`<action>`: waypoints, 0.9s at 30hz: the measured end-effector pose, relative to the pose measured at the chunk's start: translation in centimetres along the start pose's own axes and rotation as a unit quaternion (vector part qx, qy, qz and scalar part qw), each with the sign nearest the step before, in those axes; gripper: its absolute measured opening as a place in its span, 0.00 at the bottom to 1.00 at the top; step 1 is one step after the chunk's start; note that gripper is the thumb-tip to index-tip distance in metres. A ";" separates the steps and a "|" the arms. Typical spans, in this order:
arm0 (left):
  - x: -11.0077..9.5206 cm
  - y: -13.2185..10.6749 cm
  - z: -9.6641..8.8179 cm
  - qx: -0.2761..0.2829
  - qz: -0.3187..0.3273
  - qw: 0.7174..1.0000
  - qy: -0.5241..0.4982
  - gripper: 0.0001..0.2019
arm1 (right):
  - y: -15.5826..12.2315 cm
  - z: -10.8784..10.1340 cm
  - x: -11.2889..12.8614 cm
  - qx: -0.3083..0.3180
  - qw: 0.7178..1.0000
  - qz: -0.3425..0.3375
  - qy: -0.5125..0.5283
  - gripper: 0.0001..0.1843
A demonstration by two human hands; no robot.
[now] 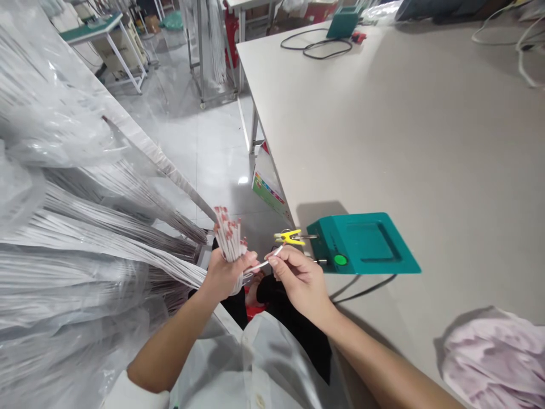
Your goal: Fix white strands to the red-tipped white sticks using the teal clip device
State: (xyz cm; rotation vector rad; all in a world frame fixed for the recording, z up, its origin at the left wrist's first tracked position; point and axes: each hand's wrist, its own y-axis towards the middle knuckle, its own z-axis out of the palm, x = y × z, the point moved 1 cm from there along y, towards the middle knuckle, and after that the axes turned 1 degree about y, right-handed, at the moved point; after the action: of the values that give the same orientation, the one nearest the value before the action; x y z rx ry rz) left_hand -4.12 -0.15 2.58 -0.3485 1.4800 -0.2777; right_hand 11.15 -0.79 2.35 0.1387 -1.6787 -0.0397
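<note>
My left hand (225, 275) is closed around a bundle of thin white wires (230, 234) whose reddish copper tips point up. My right hand (298, 275) pinches a single white wire (266, 262) drawn from that bundle, close to the yellow clip (290, 237) that sticks out of the left side of a teal box (361, 243) with a green button (340, 260). The box sits at the near left edge of the pale table (383, 130).
Long sheaves of white wires in clear plastic (76, 227) fill the left. A black cable (361, 287) runs from the teal box. Pink cloth (498, 352) lies at lower right. A second teal box (343, 24) and a black cord (317, 46) sit far back.
</note>
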 end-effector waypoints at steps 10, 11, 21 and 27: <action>-0.5 -1.2 0.3 0.014 0.050 0.995 0.086 0.09 | -0.6 1.1 -0.4 0.099 0.988 -0.078 -0.086 0.10; -0.5 -1.3 0.5 0.018 0.071 0.992 0.099 0.09 | -0.7 1.1 -0.5 0.104 0.987 -0.087 -0.090 0.10; 0.5 -1.4 0.3 0.008 0.115 0.980 0.161 0.08 | 0.0 -0.2 -0.1 0.055 0.993 -0.071 -0.079 0.07; 0.9 -1.3 0.2 0.050 0.102 0.974 0.197 0.11 | 0.5 -0.6 0.1 0.073 0.991 -0.079 -0.084 0.05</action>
State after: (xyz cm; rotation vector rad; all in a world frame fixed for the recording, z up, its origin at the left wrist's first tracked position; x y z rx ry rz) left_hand -3.86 -1.66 2.30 -0.0561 1.8696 -0.2649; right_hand 11.67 -0.29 2.59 0.3875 -1.8356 -0.0497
